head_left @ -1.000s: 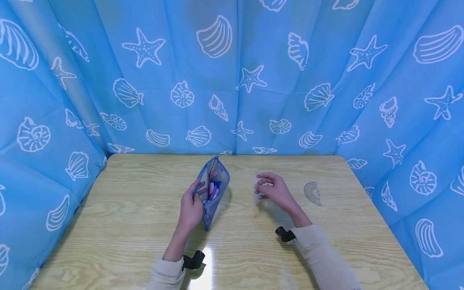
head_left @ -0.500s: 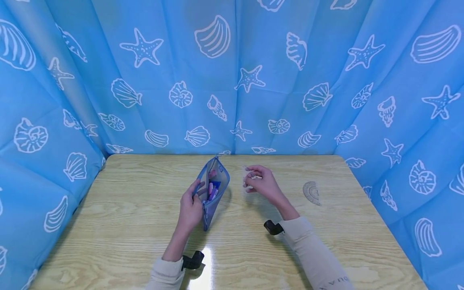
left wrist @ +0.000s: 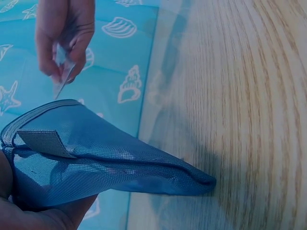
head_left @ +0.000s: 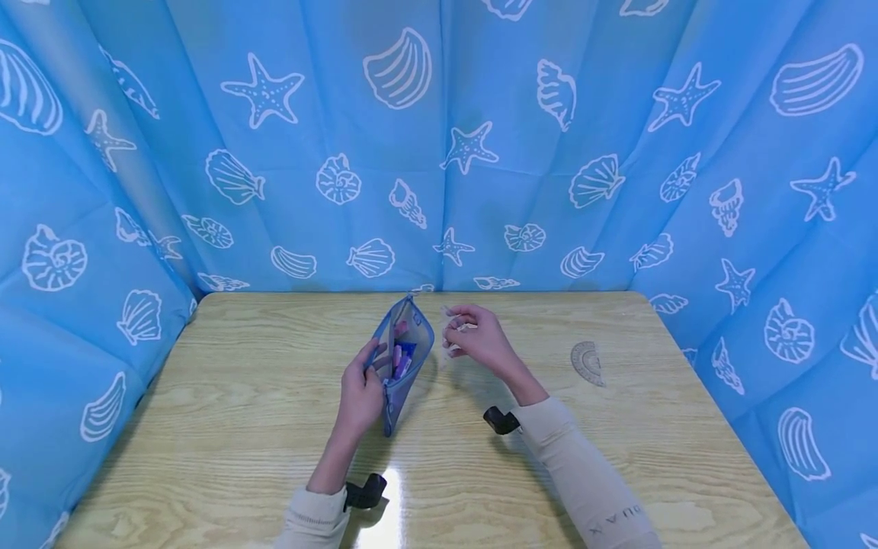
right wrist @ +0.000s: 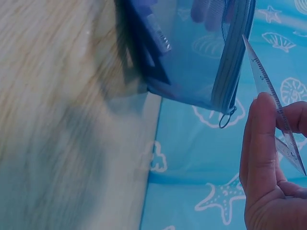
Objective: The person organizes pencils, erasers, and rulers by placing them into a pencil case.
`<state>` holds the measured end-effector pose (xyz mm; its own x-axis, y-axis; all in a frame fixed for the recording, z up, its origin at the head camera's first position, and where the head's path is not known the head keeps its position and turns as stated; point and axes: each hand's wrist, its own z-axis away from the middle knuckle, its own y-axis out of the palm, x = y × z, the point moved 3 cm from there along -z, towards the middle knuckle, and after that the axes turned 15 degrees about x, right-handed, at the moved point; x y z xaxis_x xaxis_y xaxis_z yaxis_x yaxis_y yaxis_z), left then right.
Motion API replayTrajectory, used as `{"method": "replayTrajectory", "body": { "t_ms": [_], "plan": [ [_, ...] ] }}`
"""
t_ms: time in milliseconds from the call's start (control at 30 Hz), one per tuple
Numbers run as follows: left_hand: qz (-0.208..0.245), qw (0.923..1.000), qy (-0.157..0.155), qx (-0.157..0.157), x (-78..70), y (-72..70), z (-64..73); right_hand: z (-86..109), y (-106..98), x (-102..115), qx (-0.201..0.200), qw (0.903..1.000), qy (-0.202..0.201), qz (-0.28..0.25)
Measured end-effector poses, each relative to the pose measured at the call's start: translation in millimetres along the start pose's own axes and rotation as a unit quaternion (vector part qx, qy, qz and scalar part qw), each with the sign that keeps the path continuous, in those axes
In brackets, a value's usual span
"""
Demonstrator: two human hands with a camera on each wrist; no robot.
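Note:
My left hand grips one side of a blue mesh zip pouch, which gapes at the top over the table. Inside it lie a purple-and-blue packet and a pink item. To the right of the pouch mouth, my right hand pinches a clear set square between thumb and fingers. Ruler marks run along its edge in the right wrist view. Its tip points toward the pouch's zipped rim but appears apart from it. Mesh partly hides the contents in both wrist views.
A clear protractor lies on the wooden table to the right of my right hand. Behind and on both sides hangs a blue curtain with white shells and starfish, meeting the table's edges.
My right hand has moved left with the set square, from mid-table to just beside the pouch mouth. My left hand and the pouch have stayed in place.

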<state>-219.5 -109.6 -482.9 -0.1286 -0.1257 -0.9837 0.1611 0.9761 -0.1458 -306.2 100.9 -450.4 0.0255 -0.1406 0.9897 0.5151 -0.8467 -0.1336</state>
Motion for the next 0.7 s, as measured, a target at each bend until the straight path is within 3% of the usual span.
{"method": "replayTrajectory", "body": {
  "t_ms": [333,700],
  "plan": [
    [-0.005,1.0000,0.004,-0.001,-0.4,0.9,1.5,-13.0,12.8,10.2,0.000,0.9998,-0.021,0.004],
    [-0.005,1.0000,0.001,-0.002,-3.4,2.5,1.1,-26.5,20.3,19.2,-0.010,0.9981,-0.020,0.057]
  ]
}}
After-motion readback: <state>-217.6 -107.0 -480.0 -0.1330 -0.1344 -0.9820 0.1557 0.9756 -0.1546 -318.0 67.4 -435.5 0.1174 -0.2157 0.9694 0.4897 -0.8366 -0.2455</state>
